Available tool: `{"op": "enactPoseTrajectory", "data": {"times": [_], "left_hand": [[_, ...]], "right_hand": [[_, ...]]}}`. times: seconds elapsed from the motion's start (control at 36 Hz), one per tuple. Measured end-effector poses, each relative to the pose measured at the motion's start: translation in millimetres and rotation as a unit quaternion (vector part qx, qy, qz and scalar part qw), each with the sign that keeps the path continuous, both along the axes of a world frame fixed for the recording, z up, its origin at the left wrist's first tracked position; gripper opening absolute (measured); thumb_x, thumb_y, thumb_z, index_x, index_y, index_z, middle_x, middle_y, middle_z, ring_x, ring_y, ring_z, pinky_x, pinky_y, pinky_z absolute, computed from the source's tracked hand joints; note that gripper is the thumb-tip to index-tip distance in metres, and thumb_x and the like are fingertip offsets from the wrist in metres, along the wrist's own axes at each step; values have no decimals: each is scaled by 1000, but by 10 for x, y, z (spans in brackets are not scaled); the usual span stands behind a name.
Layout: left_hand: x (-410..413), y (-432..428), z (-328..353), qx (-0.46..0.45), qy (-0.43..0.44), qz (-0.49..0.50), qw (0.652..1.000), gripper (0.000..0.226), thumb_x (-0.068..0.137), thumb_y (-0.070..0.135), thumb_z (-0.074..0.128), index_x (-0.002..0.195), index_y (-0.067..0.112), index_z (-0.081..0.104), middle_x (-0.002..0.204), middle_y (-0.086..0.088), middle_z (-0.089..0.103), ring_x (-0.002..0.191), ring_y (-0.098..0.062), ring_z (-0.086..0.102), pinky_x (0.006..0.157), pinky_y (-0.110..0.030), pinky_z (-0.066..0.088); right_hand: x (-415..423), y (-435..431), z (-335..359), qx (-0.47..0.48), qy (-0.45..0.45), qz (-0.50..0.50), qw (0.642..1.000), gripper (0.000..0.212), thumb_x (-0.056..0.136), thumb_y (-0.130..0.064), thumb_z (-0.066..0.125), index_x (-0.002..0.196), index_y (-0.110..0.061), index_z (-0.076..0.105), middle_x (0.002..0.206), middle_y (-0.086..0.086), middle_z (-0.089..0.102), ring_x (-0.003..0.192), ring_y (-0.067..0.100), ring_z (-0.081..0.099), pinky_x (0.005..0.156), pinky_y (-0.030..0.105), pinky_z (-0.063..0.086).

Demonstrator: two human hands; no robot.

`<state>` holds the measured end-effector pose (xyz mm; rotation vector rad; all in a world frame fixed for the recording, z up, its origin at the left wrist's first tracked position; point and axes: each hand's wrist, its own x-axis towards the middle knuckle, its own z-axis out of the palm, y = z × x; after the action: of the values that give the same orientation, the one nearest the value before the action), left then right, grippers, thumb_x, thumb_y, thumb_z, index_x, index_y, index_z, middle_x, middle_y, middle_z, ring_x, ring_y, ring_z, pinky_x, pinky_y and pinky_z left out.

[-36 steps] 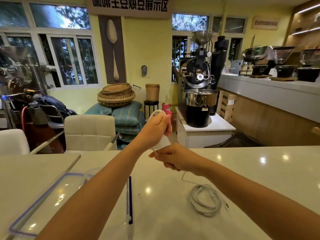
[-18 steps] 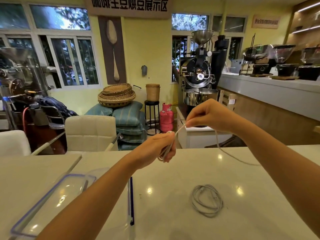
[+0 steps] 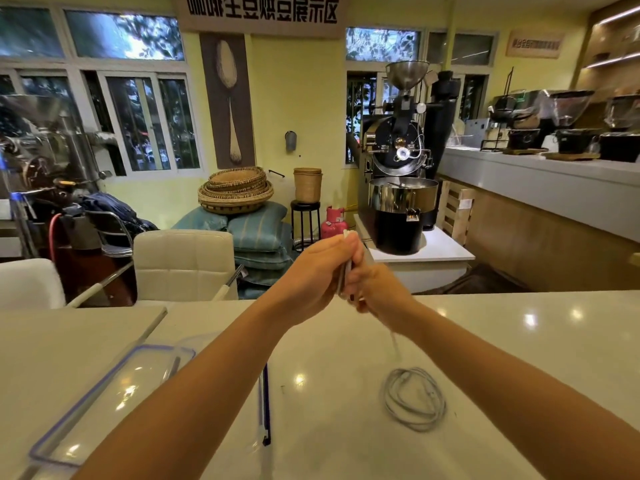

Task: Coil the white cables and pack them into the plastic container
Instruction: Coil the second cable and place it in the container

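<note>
My left hand (image 3: 320, 271) and my right hand (image 3: 375, 289) meet above the far side of the white table (image 3: 519, 341). Both grip loops of a white cable (image 3: 346, 268) pressed between them. A blurred tail of this cable (image 3: 394, 344) hangs down from my right hand toward the table. A second white cable (image 3: 414, 398) lies coiled on the table under my right forearm. The clear plastic container with a blue rim (image 3: 114, 386) sits at the lower left, partly hidden by my left forearm.
A clear lid strip with a dark blue edge (image 3: 265, 403) lies on the table between container and coil. Beyond the table stand cream chairs (image 3: 180, 265), a coffee roaster (image 3: 401, 188) and a long counter (image 3: 554, 188) at the right.
My right hand came down from high on the right and joined my left hand, bringing another loop of cable. My left hand rose slightly. The coil on the table did not move.
</note>
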<state>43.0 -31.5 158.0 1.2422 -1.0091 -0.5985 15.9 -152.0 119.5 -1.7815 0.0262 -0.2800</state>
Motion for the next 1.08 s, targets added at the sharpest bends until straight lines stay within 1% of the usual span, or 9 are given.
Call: {"op": "enactPoseTrajectory", "data": {"times": [0.17, 0.33, 0.47, 0.56, 0.64, 0.81, 0.94, 1.0, 1.08], "left_hand": [[96, -23, -37, 3, 31, 72, 997, 39, 98, 25, 28, 64, 14, 43, 43, 7, 47, 41, -7, 41, 53, -25, 34], [294, 64, -118, 64, -101, 193, 974, 38, 100, 22, 26, 67, 14, 42, 49, 5, 46, 47, -8, 41, 56, -23, 35], [326, 112, -153, 116, -214, 246, 938, 38, 99, 19, 26, 65, 14, 41, 59, -2, 44, 47, -2, 40, 53, -9, 38], [298, 118, -198, 155, -245, 241, 926, 39, 98, 16, 29, 61, 14, 40, 59, 0, 42, 45, 0, 42, 52, -11, 39], [256, 138, -245, 184, -222, 161, 944, 36, 98, 17, 27, 66, 12, 42, 61, 0, 44, 46, 1, 42, 52, -12, 37], [174, 171, -289, 185, -79, -7, 979, 46, 87, 54, 28, 69, 16, 47, 56, 7, 53, 52, -8, 46, 57, -23, 37], [101, 185, -245, 161, -24, -93, 982, 31, 88, 31, 33, 64, 15, 43, 49, 9, 46, 48, -8, 41, 53, -21, 37], [80, 191, -204, 140, 11, -121, 983, 32, 89, 28, 32, 62, 16, 43, 49, 8, 44, 46, -9, 38, 51, -19, 38], [60, 202, -136, 94, 62, -184, 976, 33, 90, 29, 38, 60, 19, 46, 49, 9, 44, 44, -7, 38, 50, -18, 38]], "right_hand": [[-52, 326, -147, -43, 52, 65, 996, 28, 94, -15, 48, 66, -15, 50, 51, -1, 48, 40, 5, 36, 42, 17, 28], [-170, 311, -5, -256, 37, 55, 964, 28, 95, -17, 43, 108, -3, 65, 57, -5, 44, 49, 3, 38, 43, 7, 31], [-279, 231, 262, -399, 15, 58, 915, 28, 93, -21, 48, 107, -6, 66, 63, -16, 44, 55, 0, 39, 49, 5, 36], [-315, 152, 440, -440, -17, 48, 897, 26, 91, -24, 51, 99, -5, 68, 62, -17, 44, 55, -1, 41, 51, 9, 36], [-312, 53, 610, -449, -35, 40, 892, 26, 89, -23, 53, 97, -4, 69, 62, -14, 49, 55, 0, 43, 52, 11, 38], [-279, -171, 782, -439, -42, 47, 896, 18, 82, -20, 63, 85, -4, 70, 58, -11, 52, 46, -11, 51, 49, 3, 40], [-239, -327, 807, -358, -78, 58, 929, 7, 78, -9, 66, 73, -8, 71, 53, -14, 59, 49, -10, 55, 52, 3, 43], [-214, -382, 772, -302, -97, 54, 947, 17, 78, -5, 65, 67, -17, 69, 49, -15, 62, 51, -7, 57, 53, 4, 45], [-181, -400, 675, -201, -110, 34, 973, 13, 82, -1, 60, 77, -8, 69, 48, -15, 64, 48, -8, 56, 51, 4, 44]]}}
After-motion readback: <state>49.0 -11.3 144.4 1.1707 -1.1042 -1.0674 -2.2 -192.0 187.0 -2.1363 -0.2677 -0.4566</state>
